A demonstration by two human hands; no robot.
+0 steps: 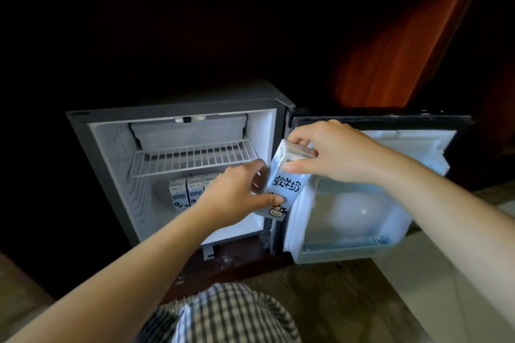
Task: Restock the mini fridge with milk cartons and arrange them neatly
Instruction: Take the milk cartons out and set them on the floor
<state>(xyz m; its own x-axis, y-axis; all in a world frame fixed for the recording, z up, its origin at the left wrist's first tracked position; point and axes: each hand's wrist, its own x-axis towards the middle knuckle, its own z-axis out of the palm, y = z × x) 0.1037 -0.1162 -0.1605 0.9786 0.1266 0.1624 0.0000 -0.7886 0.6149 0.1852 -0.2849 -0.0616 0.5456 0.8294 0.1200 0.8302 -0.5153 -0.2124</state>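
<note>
The hands hold one tilted milk carton (284, 185), left hand (237, 189) low, right hand (331, 150) on top; square it upright beside the row of cartons (186, 192), seemingly three.

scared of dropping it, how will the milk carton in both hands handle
Probably stiff: the milk carton shows flat faces under the left hand and right hand. Likely tippy once stood, tall and narrow like the standing cartons. Its glossy face may slip.

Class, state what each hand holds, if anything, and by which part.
The left hand grips a milk carton by its lower half; the right hand pinches the same carton's top end.
</note>
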